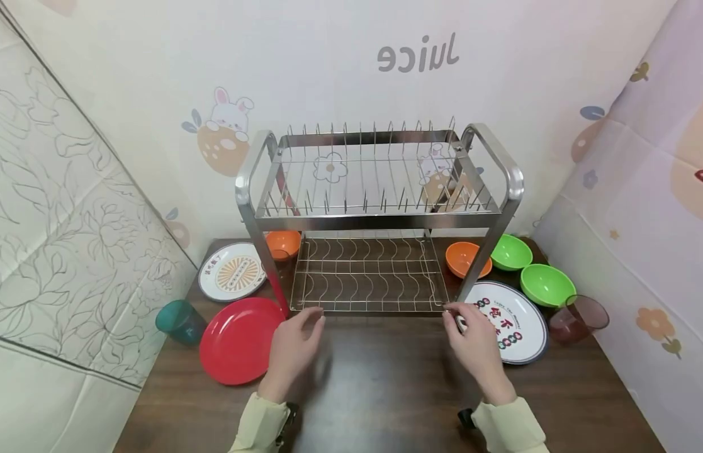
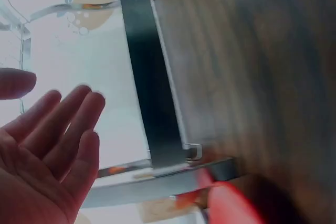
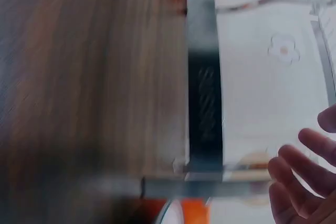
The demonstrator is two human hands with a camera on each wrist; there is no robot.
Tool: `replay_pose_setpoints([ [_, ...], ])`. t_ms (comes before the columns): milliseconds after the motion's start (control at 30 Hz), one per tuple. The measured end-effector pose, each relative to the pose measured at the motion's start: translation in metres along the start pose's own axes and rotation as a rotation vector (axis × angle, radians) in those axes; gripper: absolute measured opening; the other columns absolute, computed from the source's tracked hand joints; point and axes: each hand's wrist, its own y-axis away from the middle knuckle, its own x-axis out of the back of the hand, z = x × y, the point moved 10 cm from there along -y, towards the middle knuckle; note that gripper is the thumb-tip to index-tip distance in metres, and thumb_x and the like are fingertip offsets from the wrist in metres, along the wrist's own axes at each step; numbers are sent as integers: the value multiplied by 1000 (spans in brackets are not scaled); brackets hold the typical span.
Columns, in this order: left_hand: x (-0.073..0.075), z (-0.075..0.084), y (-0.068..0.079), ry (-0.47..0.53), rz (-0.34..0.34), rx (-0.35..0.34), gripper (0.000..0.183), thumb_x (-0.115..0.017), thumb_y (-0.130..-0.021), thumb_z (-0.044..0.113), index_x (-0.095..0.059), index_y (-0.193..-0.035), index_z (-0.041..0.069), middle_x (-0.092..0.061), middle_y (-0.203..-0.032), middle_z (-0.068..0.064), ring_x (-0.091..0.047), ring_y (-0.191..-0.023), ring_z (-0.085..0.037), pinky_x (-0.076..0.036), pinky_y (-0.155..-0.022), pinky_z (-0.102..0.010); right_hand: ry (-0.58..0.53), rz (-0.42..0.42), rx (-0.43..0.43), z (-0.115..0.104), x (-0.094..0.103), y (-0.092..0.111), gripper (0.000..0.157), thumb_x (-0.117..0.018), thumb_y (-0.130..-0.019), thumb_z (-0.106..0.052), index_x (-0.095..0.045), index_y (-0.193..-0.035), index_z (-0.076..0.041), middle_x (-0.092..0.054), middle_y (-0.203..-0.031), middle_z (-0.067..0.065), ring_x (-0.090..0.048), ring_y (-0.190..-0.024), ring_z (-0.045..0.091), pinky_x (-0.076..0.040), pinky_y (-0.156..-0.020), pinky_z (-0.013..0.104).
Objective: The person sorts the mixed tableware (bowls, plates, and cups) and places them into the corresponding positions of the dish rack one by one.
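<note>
A two-tier metal dish rack (image 1: 379,221) stands against the back wall, with upright wire slots above and a wavy wire shelf below. My left hand (image 1: 294,346) hovers at the rack's front left, beside a red plate (image 1: 238,343). At the front right is my right hand (image 1: 477,343), overlapping a white plate with printed red characters (image 1: 523,324). Both hands hold nothing. In the left wrist view the left hand's fingers (image 2: 86,114) are relaxed and slightly bent near the rack. Loosely bent fingers (image 3: 299,177) of the right hand show in the right wrist view.
On the left are a teal cup (image 1: 181,322), a patterned white plate (image 1: 233,272) and an orange bowl (image 1: 284,242). To the right sit another orange bowl (image 1: 467,259), two green bowls (image 1: 546,284) and a reddish clear cup (image 1: 578,319). Printed sheets cover the walls.
</note>
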Motion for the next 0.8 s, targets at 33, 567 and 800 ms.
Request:
replay_pose_setpoints([
  [33, -2, -4, 3, 19, -13, 20, 16, -69, -94, 28, -74, -109, 24, -74, -100, 9, -69, -88, -13, -52, -79, -39, 11, 20, -11, 7, 4, 4, 14, -64, -96, -13, -70, -105, -4, -69, -104, 12, -64, -95, 30, -50, -80, 50],
  [567, -36, -67, 43, 258, -212, 320, 19, -63, -99, 31, -73, -103, 16, -71, -91, 9, -65, -89, -12, -51, -79, -38, 219, 109, -480, 130, 77, 57, 25, -57, -98, -19, -69, -105, 2, -69, -92, 23, -61, -84, 39, -40, -72, 49],
  [800, -46, -81, 48, 280, -244, 369, 18, -63, -99, 28, -71, -105, 12, -73, -93, 3, -67, -87, -14, -52, -74, -36, 287, 104, -623, 172, 94, 67, 31, -52, -98, -18, -64, -112, 7, -62, -100, 28, -55, -93, 43, -36, -80, 56],
])
